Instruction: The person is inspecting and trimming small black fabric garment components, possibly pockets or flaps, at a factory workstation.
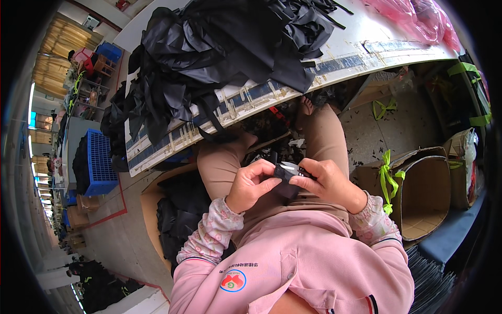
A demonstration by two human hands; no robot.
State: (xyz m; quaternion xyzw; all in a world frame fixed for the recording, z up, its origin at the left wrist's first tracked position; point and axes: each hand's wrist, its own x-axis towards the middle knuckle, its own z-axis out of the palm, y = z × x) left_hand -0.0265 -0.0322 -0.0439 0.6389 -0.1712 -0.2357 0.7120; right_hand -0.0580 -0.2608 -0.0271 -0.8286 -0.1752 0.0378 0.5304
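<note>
Above my lap, my left hand [254, 184] pinches a small black fabric piece [285, 189] between thumb and fingers. My right hand [330, 182] is closed around small thread snips [289, 167], whose pale metal blades point left and touch the top of the piece. Most of the snips' body is hidden by the right fingers. The two hands are close together, with the fabric between them. Ahead, a large heap of black fabric pieces [209, 49] with straps lies on the white table [345, 44] and hangs over its near edge.
Pink plastic film [418, 21] lies at the table's far right. Below right stands an open cardboard box [426, 193] with a neon-yellow strip [386, 178] tied on. At left, another box [151, 201] holds black fabric. A blue crate [102, 162] stands farther left. Dark scraps litter the floor.
</note>
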